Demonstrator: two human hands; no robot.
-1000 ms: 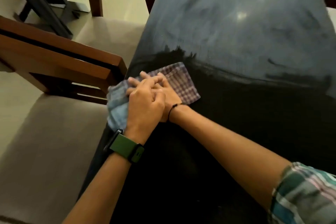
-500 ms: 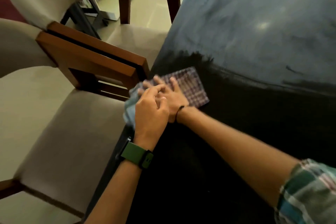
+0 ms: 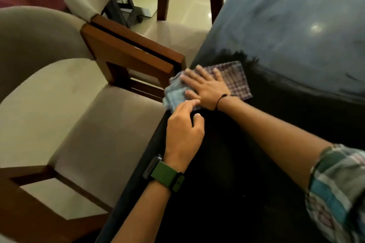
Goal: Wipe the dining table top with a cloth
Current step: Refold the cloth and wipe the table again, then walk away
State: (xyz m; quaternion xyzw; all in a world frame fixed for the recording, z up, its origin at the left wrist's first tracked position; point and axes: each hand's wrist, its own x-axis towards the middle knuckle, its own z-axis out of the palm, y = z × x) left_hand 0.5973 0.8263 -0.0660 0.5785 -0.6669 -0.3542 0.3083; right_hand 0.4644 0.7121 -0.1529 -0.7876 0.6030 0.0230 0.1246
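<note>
Head view. Dark glossy dining table top, far half hazed grey. Folded purple-checked cloth at the left edge, one end hanging over it. Right hand flat on the cloth, fingers straight and spread. Left hand, green-strapped watch at wrist, just nearer, fingers loosely curled, forefinger touching the cloth. Beige wooden-armed chair beside that edge.

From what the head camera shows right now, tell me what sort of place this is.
Most likely a home dining room: a dark dining table, upholstered wooden-armed chairs pulled up beside it, and a checked cloth under the right hand.
</note>
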